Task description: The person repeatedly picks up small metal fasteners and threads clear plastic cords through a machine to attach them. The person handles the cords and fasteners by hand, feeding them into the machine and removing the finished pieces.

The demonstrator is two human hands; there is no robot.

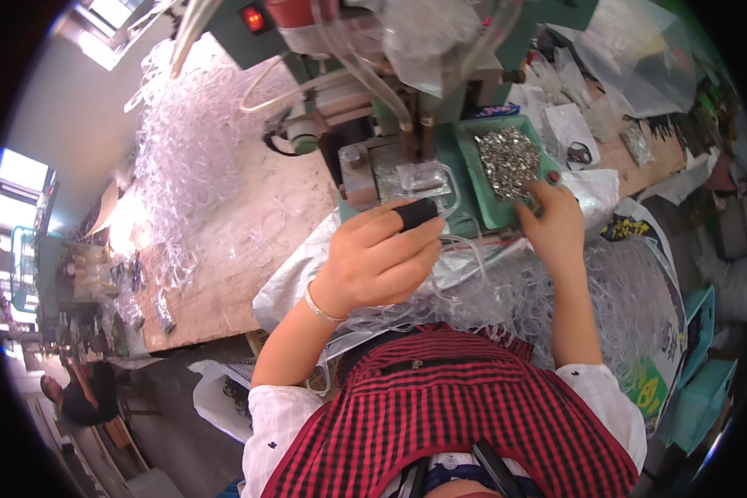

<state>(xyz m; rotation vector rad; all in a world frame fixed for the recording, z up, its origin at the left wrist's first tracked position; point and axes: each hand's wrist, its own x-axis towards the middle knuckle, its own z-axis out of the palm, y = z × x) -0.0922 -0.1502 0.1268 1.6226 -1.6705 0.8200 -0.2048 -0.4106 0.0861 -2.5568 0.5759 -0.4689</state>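
Observation:
My left hand (384, 256) is closed on a clear plastic strap (455, 189), just in front of the machine's press head. A black sleeve (417, 214) covers one of its fingers. The strap bends into a loop by the metal die (397, 178), and another clear loop (478, 259) hangs below the fingers. My right hand (556, 222) reaches over the near right edge of a green tray (491, 217), thumb and forefinger apart beside the small silvery metal pieces (506, 159). Whether a piece touches the fingertips is too small to tell.
The green bench machine (456, 83) stands ahead with hoses and a lit red switch (253, 18). Clear straps pile on the wooden table (232, 290) at left, and more lie in a sack (614, 290) near my right arm. Scissors (579, 153) lie beyond the tray. Another person (90, 392) sits far left.

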